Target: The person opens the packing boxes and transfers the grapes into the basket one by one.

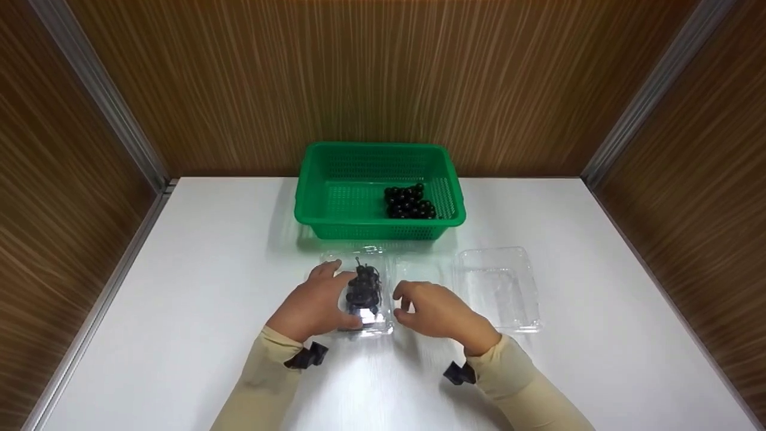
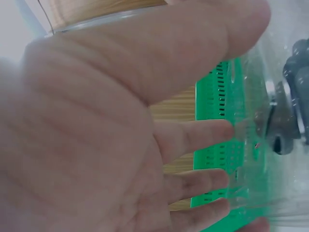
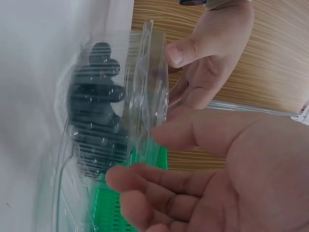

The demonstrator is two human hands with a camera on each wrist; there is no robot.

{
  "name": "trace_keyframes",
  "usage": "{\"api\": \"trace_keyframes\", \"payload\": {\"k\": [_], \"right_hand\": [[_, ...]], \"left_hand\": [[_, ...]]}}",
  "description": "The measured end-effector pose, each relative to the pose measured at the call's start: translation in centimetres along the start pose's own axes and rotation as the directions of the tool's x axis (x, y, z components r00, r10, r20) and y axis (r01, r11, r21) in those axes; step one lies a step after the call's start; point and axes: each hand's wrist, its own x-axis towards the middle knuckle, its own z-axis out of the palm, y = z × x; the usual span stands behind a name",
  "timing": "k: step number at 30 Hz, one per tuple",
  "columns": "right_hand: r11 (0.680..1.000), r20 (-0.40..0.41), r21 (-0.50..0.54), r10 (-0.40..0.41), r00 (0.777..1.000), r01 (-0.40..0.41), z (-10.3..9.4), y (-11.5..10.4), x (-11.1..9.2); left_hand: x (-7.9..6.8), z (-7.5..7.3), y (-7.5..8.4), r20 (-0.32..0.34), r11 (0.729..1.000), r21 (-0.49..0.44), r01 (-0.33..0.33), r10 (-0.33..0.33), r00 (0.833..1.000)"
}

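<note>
A clear plastic clamshell box (image 1: 386, 328) stands in front of the basket with a bunch of dark grapes (image 1: 364, 290) inside; its lid lies over the fruit. My left hand (image 1: 314, 302) is at the box's left side, thumb and fingers spread, and in the left wrist view its fingertips (image 2: 219, 130) reach the clear plastic. Close by the box's right edge is my right hand (image 1: 437, 308), its fingers loosely bent. In the right wrist view the right thumb (image 3: 176, 133) is near the lid's rim, and nothing shows between thumb and fingers.
Behind the boxes stands a green perforated basket (image 1: 383, 230), with more dark grapes (image 1: 410, 203) in its right part. A second clear clamshell (image 1: 529, 287) lies opened on the white table (image 1: 197, 287), partly behind my right hand. Wood-patterned panels (image 1: 383, 78) enclose the table.
</note>
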Motion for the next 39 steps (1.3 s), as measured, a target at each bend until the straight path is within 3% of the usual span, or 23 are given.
{"api": "trace_keyframes", "payload": {"k": [7, 12, 21, 39], "right_hand": [[0.970, 0.066, 0.212, 0.109, 0.992, -0.120, 0.0, 0.4, 0.1], [0.950, 0.090, 0.264, 0.148, 0.985, -0.167, 0.3, 0.8, 0.3], [0.950, 0.047, 0.272, 0.144, 0.988, -0.151, -0.1, 0.8, 0.0], [0.960, 0.089, 0.220, 0.156, 0.984, -0.173, -0.4, 0.9, 0.1]], "left_hand": [[0.4, 0.6, 0.3, -0.018, 0.999, 0.010, -0.030, 0.030, 0.999], [0.4, 1.1, 0.6, -0.012, 0.998, 0.035, -0.057, 0.058, 0.998], [0.4, 1.3, 0.4, -0.003, 0.998, 0.034, -0.060, 0.060, 0.998], [0.6, 1.1, 0.2, -0.009, 0.998, 0.033, -0.054, 0.055, 0.998]]}}
